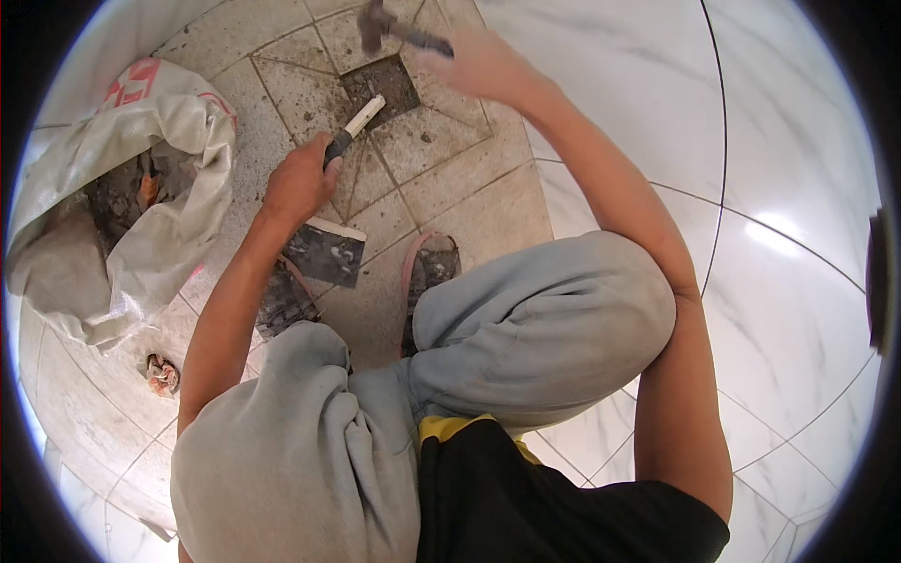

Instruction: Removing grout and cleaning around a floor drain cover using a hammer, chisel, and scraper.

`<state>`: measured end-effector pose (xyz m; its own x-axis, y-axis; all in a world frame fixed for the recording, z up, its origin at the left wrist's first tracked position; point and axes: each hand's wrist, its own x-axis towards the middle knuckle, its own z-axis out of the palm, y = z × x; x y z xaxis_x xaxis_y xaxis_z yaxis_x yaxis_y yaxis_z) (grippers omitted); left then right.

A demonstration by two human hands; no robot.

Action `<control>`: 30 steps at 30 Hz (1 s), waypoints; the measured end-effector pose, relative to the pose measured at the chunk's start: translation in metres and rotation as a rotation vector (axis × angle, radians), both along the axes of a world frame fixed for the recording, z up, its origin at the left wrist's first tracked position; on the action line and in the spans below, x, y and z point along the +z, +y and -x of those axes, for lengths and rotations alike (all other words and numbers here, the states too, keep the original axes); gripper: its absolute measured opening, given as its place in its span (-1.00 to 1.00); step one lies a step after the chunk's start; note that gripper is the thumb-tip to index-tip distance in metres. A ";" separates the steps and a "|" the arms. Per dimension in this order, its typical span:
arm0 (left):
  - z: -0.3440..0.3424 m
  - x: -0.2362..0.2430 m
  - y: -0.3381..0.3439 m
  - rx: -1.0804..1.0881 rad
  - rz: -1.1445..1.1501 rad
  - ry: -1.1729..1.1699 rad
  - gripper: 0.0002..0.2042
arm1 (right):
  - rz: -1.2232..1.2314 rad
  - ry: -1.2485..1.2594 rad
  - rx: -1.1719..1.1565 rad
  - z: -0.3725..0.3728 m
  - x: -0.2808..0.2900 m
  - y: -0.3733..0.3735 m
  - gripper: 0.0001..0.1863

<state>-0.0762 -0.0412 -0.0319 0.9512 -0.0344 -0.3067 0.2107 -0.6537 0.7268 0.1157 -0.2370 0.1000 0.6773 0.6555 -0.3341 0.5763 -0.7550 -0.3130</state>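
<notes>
My left hand [302, 178] is closed round the dark grip of a chisel [359, 120] whose pale end reaches over a square hole [387, 86] in the floor tiles. Dark, crumbly material shows inside this hole. Farther right, slightly smeared by motion, my right hand [483, 68] grips the handle of a hammer [374, 26]. The hammer's head is up beyond the hole's far edge, apart from the chisel. Near my feet lies a dark square piece [324, 253] with a pale edge, perhaps a lifted tile.
A whitish woven sack [192, 211] stands open on the left, holding rubble and an orange-handled tool [148, 186]. A crumpled scrap [161, 375] lies below it. Glossy white marbled tiles [798, 122] rise on the right. Crumbs of debris dot the beige floor [460, 169] around the hole.
</notes>
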 end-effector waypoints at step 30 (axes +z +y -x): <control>-0.019 -0.004 -0.015 -0.093 -0.008 -0.014 -0.69 | 0.004 -0.057 -0.189 -0.015 -0.038 -0.011 -0.57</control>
